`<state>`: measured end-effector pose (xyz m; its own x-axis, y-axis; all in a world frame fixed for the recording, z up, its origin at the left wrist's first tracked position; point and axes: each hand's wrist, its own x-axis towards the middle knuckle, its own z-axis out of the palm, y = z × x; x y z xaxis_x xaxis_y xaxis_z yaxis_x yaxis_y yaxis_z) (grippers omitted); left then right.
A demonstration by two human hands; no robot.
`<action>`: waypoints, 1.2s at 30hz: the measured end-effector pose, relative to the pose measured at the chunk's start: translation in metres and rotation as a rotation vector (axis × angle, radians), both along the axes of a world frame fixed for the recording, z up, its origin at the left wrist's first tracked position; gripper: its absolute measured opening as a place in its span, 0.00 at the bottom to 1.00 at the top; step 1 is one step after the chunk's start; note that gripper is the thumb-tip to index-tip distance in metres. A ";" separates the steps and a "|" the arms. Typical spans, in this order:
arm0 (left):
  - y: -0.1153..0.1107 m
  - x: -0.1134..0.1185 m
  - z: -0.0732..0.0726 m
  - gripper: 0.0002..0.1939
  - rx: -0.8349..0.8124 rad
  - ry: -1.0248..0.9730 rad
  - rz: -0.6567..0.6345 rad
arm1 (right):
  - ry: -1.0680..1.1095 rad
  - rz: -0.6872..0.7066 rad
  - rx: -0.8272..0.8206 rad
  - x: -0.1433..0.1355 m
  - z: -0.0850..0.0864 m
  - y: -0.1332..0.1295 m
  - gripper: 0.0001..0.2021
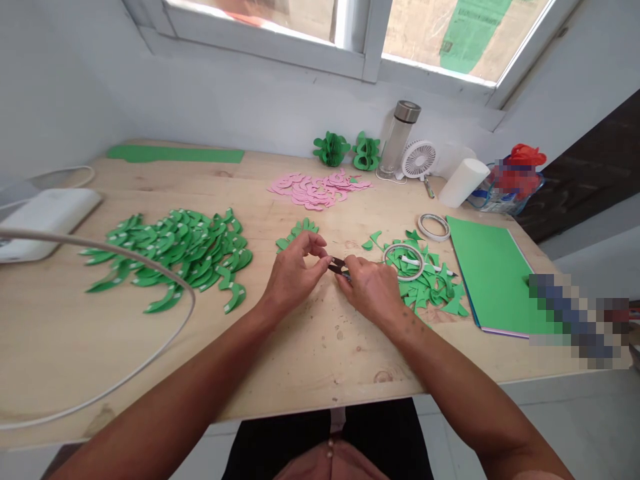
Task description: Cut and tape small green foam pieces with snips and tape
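Near the middle of the wooden table, my right hand (369,280) is closed around a small dark tool (337,265) that looks like a pair of snips, its blades pointing left. My left hand (300,267) has thumb and fingertips drawn together at the blade tips; whatever lies between them is too small to make out. Just behind my left hand sits a small cluster of green paper pieces (300,230). Green scraps (425,297) lie right of my right hand, with a tape roll (404,261) and a white pen on them.
A large pile of curved green pieces (185,250) lies left, near a white cable (193,300). Pink cutouts (310,190), two green paper shapes (331,149), a bottle (399,140) and a fan (419,159) stand or lie at the back. Green sheets (500,277) are right.
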<state>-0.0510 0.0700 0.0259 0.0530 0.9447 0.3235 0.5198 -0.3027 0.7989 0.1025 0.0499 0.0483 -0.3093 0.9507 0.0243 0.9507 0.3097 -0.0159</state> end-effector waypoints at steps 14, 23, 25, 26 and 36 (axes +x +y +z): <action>-0.005 0.004 0.001 0.11 0.072 0.187 0.025 | -0.012 0.019 -0.003 -0.002 0.000 0.000 0.13; -0.007 0.007 0.000 0.11 0.151 0.263 0.039 | 0.013 0.021 0.007 -0.001 -0.001 0.000 0.12; -0.007 0.008 0.000 0.11 0.155 0.272 0.042 | 0.014 0.022 0.000 -0.001 -0.001 0.000 0.12; -0.007 0.008 0.000 0.11 0.156 0.270 0.043 | 0.013 0.024 -0.003 -0.002 -0.001 0.000 0.12; -0.003 0.003 0.001 0.08 0.057 0.118 0.012 | 0.005 0.023 0.003 -0.001 -0.001 0.000 0.12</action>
<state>-0.0484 0.0670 0.0265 0.0828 0.9257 0.3691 0.6129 -0.3394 0.7136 0.1014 0.0496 0.0471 -0.3307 0.9433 0.0288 0.9433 0.3313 -0.0198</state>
